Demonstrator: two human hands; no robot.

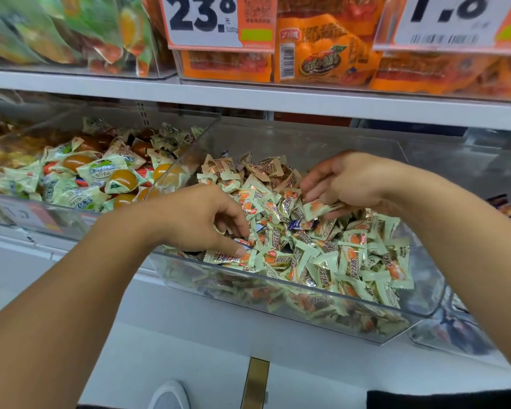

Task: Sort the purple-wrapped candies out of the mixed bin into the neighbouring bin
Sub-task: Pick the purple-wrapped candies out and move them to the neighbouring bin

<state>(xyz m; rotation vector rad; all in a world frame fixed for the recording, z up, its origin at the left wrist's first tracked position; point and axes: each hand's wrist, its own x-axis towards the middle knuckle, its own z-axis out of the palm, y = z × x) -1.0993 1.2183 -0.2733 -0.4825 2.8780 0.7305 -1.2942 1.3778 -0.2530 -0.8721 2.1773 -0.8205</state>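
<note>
A clear mixed bin (337, 295) on the lower shelf is heaped with pale green candies (351, 261) printed with orange fruit. A purple-wrapped candy (300, 224) lies on the heap near the middle. My left hand (201, 219) reaches into the bin's front left, fingers curled down, and pinches a small purple-and-white candy (242, 242) between thumb and forefinger. My right hand (348, 181) hovers over the middle of the heap and holds a pale green candy (322, 207) between fingers and thumb. Dark purple packets (506, 206) show at the far right edge, where a neighbouring clear bin (455, 329) stands.
To the left stands another clear bin (27, 214) of jelly candies (101, 172). The shelf above carries orange snack packs (322, 54) and price tags (201, 19). Below are a white shelf front (189, 335), floor and a grey shoe (168, 397).
</note>
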